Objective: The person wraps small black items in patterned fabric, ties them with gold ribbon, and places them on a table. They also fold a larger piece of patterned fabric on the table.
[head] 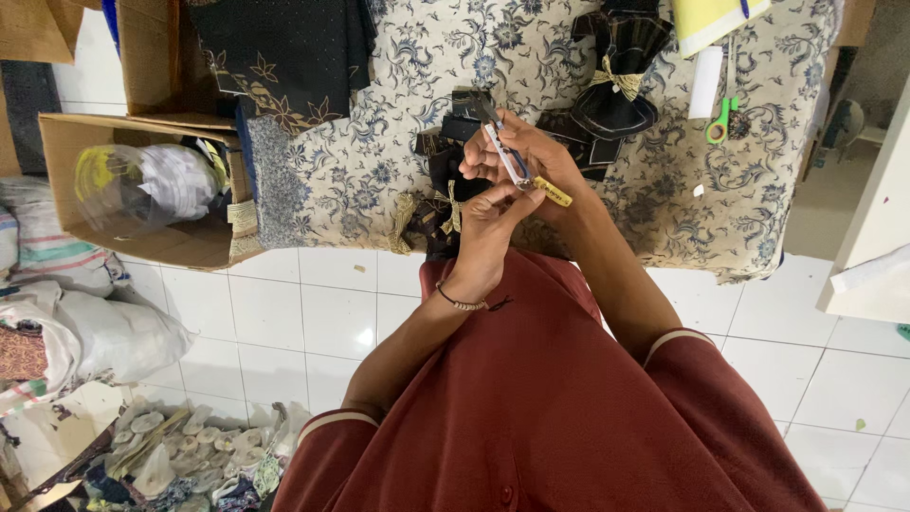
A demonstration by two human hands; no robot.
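Head view shows both hands over a floral-clothed table (379,171) on white floor tiles (284,313) (cardboard box (66,180) alongside), left hand (488,232) and right hand (531,156) pinched shut on a slim white tool (504,156).

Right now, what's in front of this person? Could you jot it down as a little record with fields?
Setting: floral cloth spread on a white tiled floor
Left hand: fingers pinch the lower end of a slim tool
Right hand: holds the same slim tool, which has a yellow end
Beneath the hands: dark fabric bundle with gold trim
Farther off: tied dark bundle; green-handled scissors
Left side: cardboard box with plastic-wrapped items
Tool's kind: too small to tell
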